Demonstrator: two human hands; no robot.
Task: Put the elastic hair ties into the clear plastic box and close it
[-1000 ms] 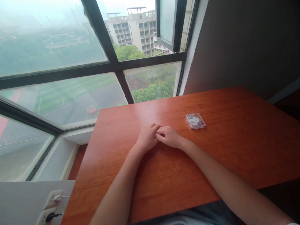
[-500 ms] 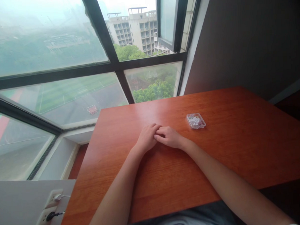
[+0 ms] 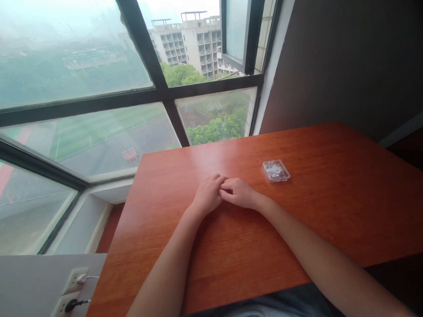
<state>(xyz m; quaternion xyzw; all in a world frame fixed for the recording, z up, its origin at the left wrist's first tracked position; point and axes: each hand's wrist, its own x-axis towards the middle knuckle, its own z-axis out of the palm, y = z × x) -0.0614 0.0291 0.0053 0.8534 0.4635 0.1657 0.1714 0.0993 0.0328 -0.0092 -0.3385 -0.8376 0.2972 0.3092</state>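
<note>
My left hand [image 3: 209,194] and my right hand [image 3: 239,193] rest together on the wooden table, a little left of its middle. Their fingertips overlap, with the fingers curled and closed against each other. I see no object in either hand, though the undersides of the fingers are hidden. To the right of my right hand, and apart from it, a clear plastic box [image 3: 276,170] lies flat on the table. Small items show through its lid, too small to name.
The reddish-brown table [image 3: 339,185] reaches to the windows and the grey wall [image 3: 333,55]. A dark window frame [image 3: 208,87] stands beyond its far edge. At the lower left, wall sockets [image 3: 75,280] hold a white plug and a black plug [image 3: 71,305] with cords.
</note>
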